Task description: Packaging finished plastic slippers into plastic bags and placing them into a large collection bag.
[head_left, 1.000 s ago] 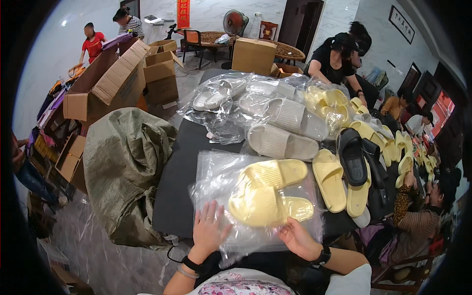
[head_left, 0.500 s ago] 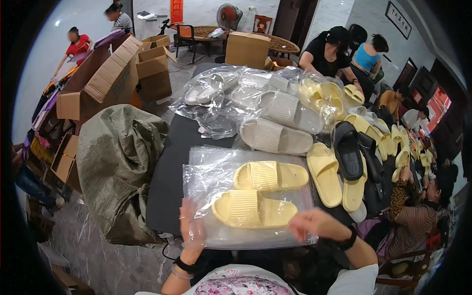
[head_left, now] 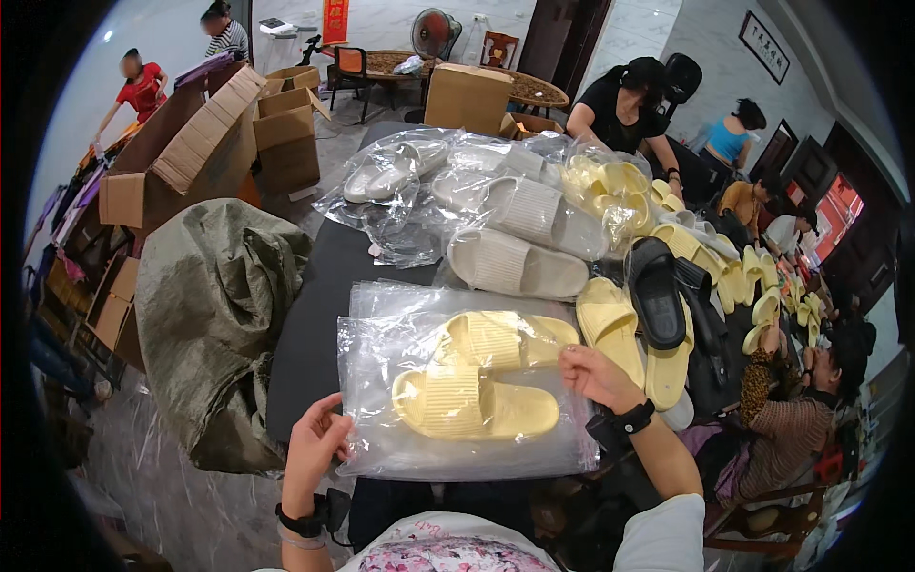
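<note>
A pair of pale yellow ribbed slide slippers lies side by side inside a clear plastic bag at the near edge of the table, toes to the left. The bag rests on a stack of flat clear bags. My left hand is at the bag's left edge, its fingers loosely bent and apart, fingertips touching the plastic. Beside the right ends of the slippers, my right hand pinches the bag's right edge between thumb and fingers.
Bagged grey slippers lie behind, on the black table. To the right are black slippers and loose yellow slippers. A green woven sack stands left, near cardboard boxes. Other people work along the table's far and right sides.
My right hand has closed on the bag's right edge. My left hand has moved back from the plastic to its left edge. The bag now covers both slippers, and the view has shifted slightly.
</note>
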Motion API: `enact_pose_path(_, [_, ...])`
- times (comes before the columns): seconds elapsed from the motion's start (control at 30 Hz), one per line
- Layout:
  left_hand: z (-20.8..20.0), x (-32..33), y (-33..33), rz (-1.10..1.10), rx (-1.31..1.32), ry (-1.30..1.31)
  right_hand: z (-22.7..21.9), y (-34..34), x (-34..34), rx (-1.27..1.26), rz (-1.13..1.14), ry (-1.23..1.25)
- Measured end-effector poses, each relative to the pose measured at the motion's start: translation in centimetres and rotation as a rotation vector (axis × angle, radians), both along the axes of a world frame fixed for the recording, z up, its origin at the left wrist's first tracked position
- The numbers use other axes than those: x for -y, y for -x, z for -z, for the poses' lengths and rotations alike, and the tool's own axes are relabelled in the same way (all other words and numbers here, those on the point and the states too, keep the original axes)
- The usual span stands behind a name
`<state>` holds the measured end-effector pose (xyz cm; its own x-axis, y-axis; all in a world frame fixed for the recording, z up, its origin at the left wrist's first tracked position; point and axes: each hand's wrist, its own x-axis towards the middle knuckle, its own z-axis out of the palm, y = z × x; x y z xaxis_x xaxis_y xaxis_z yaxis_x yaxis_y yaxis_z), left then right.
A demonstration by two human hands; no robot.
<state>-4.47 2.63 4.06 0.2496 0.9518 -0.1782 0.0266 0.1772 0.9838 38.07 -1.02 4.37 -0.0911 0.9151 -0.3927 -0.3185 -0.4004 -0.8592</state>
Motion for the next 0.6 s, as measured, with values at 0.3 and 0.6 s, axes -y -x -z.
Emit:
enact_pose_path(0.3, [-0.7, 0.2, 0.0, -0.1, 0.217, 0.21, 1.8, -1.2, -1.9, 0.851, -0.461, -0.597])
enact_pose_path(0.6, [2.0, -0.7, -1.1, 0.102, 0.108, 0.076, 2.8, 2.5, -6.8, 0.862, -0.548, -0.72])
